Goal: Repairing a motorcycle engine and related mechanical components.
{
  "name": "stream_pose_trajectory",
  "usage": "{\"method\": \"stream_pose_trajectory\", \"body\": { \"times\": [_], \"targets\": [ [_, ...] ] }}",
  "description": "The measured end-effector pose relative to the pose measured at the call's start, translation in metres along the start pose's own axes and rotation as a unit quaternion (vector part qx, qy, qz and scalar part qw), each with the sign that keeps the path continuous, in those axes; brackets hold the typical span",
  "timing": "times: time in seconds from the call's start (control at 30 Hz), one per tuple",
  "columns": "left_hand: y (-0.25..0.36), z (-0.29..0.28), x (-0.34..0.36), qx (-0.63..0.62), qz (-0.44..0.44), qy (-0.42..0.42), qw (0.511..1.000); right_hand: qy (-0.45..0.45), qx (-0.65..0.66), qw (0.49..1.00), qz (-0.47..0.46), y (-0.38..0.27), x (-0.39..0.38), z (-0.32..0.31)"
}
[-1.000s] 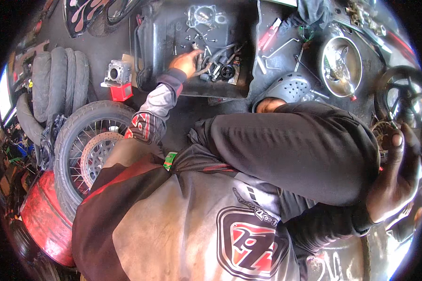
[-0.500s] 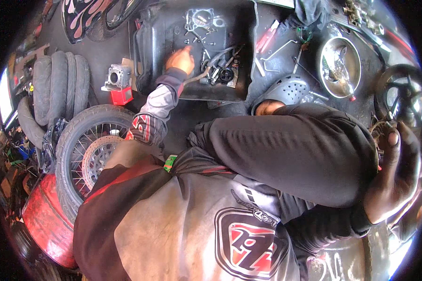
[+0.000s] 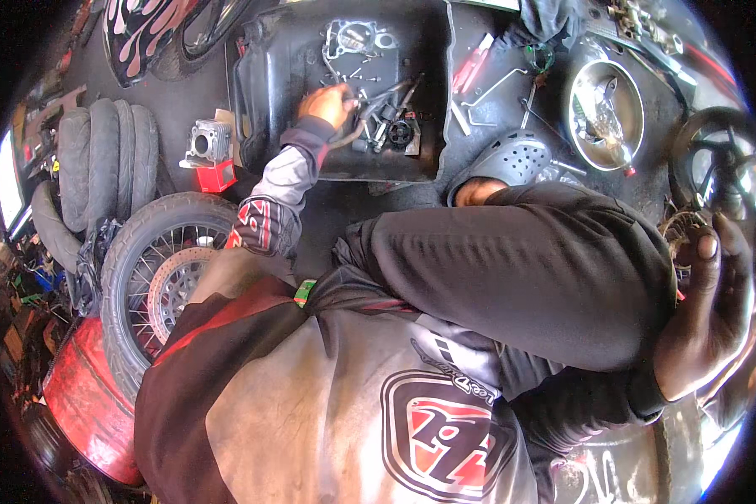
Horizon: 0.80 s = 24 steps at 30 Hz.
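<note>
My left hand [image 3: 326,106] reaches into a black plastic tray [image 3: 281,160]. Its fingers are bunched together beside small bolts [image 3: 363,77] and a dark rubber hose [image 3: 353,134]; whatever they pinch, if anything, is hidden. At the tray's far side lies a flat metal gasket-like plate [image 3: 353,38] with a large round opening. Dark metal parts [image 3: 395,130] are heaped to the right of the hand. Over by my bent knee, my right hand [image 3: 707,315] is raised with thumb and fingers stretched out, holding nothing.
An engine cylinder [image 3: 207,143] sits on a red box [image 3: 216,177] left of the tray. A spoked wheel [image 3: 176,277] and several tyres [image 3: 105,164] are farther left. To the right are a metal bowl [image 3: 638,118], an L-shaped rod [image 3: 500,88] and my foot in a grey clog [image 3: 512,155].
My left hand has moved slightly, its fingers shifting right toward the hose and drawing in. The view has shifted a little; my right hand stays by the knee.
</note>
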<state>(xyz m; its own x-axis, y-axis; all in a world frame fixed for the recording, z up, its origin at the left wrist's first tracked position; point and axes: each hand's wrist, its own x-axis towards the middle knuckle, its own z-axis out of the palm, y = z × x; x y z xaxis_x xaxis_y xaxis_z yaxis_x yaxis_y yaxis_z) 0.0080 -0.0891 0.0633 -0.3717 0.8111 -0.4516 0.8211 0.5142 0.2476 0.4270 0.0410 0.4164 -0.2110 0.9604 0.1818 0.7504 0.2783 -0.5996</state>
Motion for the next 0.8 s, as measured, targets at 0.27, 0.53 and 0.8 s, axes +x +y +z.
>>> {"method": "stream_pose_trajectory", "body": {
  "times": [0.27, 0.53, 0.8],
  "targets": [
    [-0.008, -0.013, -0.008, 0.016, -0.021, -0.090, 0.996, 0.012, 0.023, 0.999, 0.041, -0.001, 0.000, 0.001],
    [-0.024, -0.009, 0.054, 0.055, -0.027, -0.021, 0.998, 0.019, 0.018, 0.998, 0.053, -0.002, 0.000, 0.000],
    [-0.038, -0.031, 0.070, 0.060, -0.126, 0.072, 0.987, 0.005, 0.003, 0.999, 0.039, -0.005, 0.000, 0.001]
  ]
}}
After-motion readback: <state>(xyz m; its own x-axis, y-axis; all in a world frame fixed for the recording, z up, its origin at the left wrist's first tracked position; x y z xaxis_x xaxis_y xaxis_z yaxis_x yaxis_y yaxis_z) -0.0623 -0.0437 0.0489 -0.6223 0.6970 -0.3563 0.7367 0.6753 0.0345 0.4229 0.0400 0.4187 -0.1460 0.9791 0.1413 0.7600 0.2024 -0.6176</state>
